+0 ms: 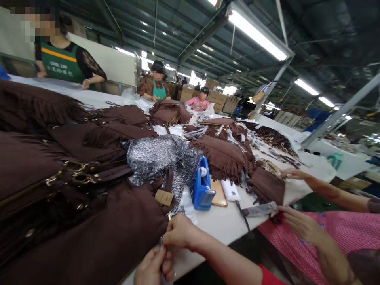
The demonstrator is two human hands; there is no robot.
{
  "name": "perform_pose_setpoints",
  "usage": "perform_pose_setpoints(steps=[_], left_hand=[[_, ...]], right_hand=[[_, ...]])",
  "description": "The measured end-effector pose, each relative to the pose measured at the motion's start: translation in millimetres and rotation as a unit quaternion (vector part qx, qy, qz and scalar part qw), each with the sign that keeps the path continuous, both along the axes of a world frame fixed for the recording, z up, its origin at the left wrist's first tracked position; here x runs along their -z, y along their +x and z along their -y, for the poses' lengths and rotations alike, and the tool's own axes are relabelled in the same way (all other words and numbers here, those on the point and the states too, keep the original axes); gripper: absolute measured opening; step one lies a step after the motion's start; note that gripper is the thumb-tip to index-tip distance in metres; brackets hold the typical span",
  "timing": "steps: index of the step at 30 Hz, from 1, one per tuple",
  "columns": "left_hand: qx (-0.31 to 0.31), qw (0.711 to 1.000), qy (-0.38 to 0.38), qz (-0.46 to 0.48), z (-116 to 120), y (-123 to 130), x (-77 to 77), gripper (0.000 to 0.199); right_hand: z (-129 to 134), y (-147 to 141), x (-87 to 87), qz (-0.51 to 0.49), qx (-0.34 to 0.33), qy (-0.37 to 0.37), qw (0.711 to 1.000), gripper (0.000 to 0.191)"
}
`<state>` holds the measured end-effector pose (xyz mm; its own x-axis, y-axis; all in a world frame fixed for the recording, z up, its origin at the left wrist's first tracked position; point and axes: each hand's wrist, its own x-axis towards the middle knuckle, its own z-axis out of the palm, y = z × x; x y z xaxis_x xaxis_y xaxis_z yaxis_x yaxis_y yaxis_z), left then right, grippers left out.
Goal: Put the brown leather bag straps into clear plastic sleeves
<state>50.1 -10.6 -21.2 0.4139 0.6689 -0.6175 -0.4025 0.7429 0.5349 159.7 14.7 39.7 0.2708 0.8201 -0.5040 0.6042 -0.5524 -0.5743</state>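
At the bottom centre, my left hand (152, 266) is closed round a thin greyish strip that hangs down between its fingers. My right hand (179, 231) pinches just above it, at the corner of a large dark brown bag (118, 229); a small metal piece shows by its fingertips. The two hands nearly touch. A tan tag (164, 197) lies on the bag's upper edge, beside a brown strap. Behind my right hand stands a blue tape dispenser (203, 194), next to black-and-white patterned wrapping (163, 154).
Brown fringed bags (222, 154) with gold hardware cover much of the white table (219, 225). A phone (219, 193) and a white power bank (230, 190) with a black cable lie right of the dispenser. At right, a person's hands (299, 223) hold a small brown bag; others work across the table.
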Motion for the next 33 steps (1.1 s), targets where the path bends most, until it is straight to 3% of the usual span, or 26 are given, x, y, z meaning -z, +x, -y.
perform_pose_setpoints(steps=[3, 10, 16, 20, 23, 26, 28, 30, 31, 33], left_hand=[[-0.027, 0.999, 0.015, -0.024, 7, 6, -2.5, 0.050], [0.004, 0.984, 0.101, -0.148, 11, 9, 1.3, 0.043], [0.060, 0.912, 0.281, -0.291, 9, 4, 0.0, 0.031], [0.095, 0.875, 0.320, -0.350, 8, 4, -9.4, 0.024], [0.098, 0.878, 0.310, -0.350, 4, 3, -7.8, 0.016], [0.081, 0.899, 0.288, -0.319, -1, 1, 1.5, 0.012], [0.076, 0.913, 0.276, -0.292, -2, 0, 6.4, 0.014], [0.075, 0.923, 0.264, -0.268, -1, 0, 7.0, 0.021], [0.074, 0.930, 0.253, -0.256, 0, 1, 5.8, 0.026], [0.071, 0.946, 0.218, -0.230, 3, 2, 1.9, 0.034]], right_hand=[[0, 2, 6.5, -0.047, 0.017, -0.009, 0.999, 0.023], [1, 1, 10.3, -0.119, 0.069, -0.004, 0.991, 0.021], [2, 1, 6.8, -0.169, 0.098, -0.018, 0.981, 0.018], [1, 2, 1.9, -0.176, 0.104, -0.012, 0.979, 0.019], [1, -1, 0.6, -0.177, 0.105, -0.005, 0.979, 0.022], [4, -3, 0.2, -0.175, 0.095, 0.008, 0.980, 0.022], [9, 1, -4.6, -0.155, 0.086, 0.036, 0.983, 0.018], [15, 13, -15.6, -0.100, 0.093, 0.125, 0.983, 0.012], [18, 23, -22.8, -0.053, 0.109, 0.196, 0.973, 0.011], [21, 49, -36.6, 0.052, 0.164, 0.339, 0.925, 0.017]])
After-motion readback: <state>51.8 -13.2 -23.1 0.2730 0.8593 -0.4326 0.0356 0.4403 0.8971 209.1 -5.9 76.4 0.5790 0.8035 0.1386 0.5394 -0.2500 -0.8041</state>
